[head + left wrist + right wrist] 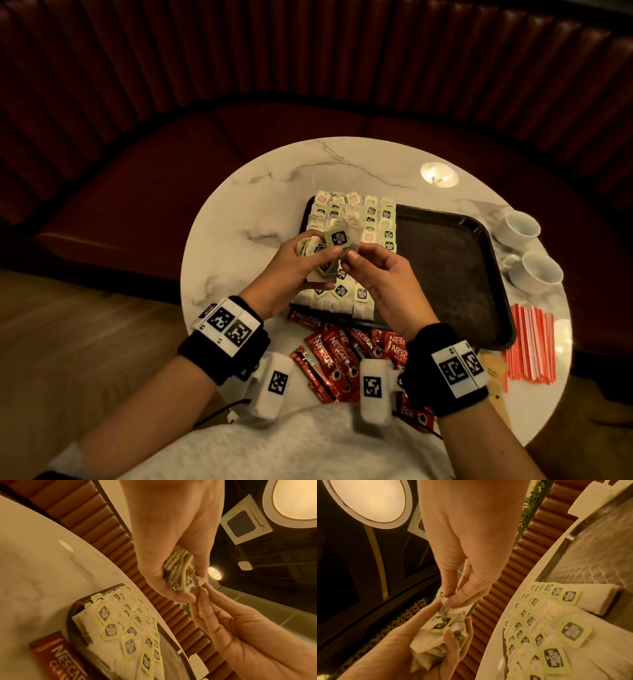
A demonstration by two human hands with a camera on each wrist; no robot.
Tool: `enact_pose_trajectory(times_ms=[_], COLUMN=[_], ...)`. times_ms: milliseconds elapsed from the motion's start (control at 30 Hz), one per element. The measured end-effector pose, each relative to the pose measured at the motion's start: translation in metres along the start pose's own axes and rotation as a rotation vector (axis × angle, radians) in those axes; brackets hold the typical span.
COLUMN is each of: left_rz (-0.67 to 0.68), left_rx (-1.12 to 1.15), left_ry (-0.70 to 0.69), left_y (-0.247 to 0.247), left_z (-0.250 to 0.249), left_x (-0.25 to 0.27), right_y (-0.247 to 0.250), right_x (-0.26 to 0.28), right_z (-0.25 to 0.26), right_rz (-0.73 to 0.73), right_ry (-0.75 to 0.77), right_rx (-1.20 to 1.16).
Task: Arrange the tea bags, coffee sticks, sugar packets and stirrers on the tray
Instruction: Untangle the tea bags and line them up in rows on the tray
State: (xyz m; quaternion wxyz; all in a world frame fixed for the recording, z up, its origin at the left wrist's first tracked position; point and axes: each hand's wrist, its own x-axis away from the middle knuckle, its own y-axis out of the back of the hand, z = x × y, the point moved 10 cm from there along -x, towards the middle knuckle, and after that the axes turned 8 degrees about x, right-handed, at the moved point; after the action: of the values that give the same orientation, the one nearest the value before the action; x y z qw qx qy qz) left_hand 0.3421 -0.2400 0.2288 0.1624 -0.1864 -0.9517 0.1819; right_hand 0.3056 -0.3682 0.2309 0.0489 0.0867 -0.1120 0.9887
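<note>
Above the tray's near left part, my left hand [322, 254] grips a crumpled bunch of tea bags [178, 572]. My right hand [357, 255] meets it and pinches one tea bag [337, 237] with a green tag at the top of the bunch; the right wrist view shows this pinch [449, 599] close up. Rows of tea bags [356, 219] fill the left part of the dark tray [445, 270]. Red coffee sticks [342, 349] lie loose on the marble table in front of the tray. Orange stirrers [531, 346] lie at the right edge, with brown sugar packets [493, 371] beside them.
Two white cups [519, 226] [537, 272] stand on the round table [246, 205] right of the tray. The tray's right part is bare. A dark red padded bench [171, 154] curves round the table's far side.
</note>
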Motion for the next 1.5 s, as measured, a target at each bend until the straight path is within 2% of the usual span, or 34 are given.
enact_pose_trajectory(times_ms=[100,300,367,533,633,733,867,967,1200,1367,1500], left_rz=[0.007,0.004,0.011,0.018,0.020,0.044,0.092,0.085,0.082,0.082,0.055], left_rx=[-0.031,-0.148,-0.160,-0.163,-0.218,-0.398,-0.660,-0.623,-0.420,-0.396,-0.391], left_ry=[-0.008,-0.041,-0.042,-0.041,-0.041,-0.087,-0.191,-0.180,-0.105,-0.097,-0.101], left_y=[0.000,0.000,-0.002,-0.004,-0.003,-0.004,-0.014,-0.014,-0.008,-0.010,-0.007], left_z=[-0.001,-0.006,-0.006,-0.004,-0.005,-0.014,-0.026,-0.029,-0.026,-0.025,-0.025], left_x=[-0.001,-0.003,-0.002,-0.002,-0.002,0.000,0.002,0.003,0.002,0.001,0.000], right_y=[0.000,0.010,0.011,0.011,0.014,0.017,0.006,0.004,0.016,0.020,0.021], right_x=[0.000,-0.002,-0.002,-0.002,-0.001,-0.001,0.000,-0.001,0.000,0.000,-0.001], right_z=[-0.001,0.020,0.021,0.009,0.012,0.028,0.044,0.040,0.033,0.028,0.026], right_rz=[-0.010,-0.068,-0.070,-0.057,-0.069,-0.054,0.050,0.094,0.056,-0.002,-0.024], right_ry=[-0.014,0.108,0.131,0.064,0.044,0.088,0.151,0.169,0.111,0.057,0.048], right_rx=[-0.023,0.264,0.236,0.091,0.102,0.269,0.576,0.695,0.411,0.219,0.158])
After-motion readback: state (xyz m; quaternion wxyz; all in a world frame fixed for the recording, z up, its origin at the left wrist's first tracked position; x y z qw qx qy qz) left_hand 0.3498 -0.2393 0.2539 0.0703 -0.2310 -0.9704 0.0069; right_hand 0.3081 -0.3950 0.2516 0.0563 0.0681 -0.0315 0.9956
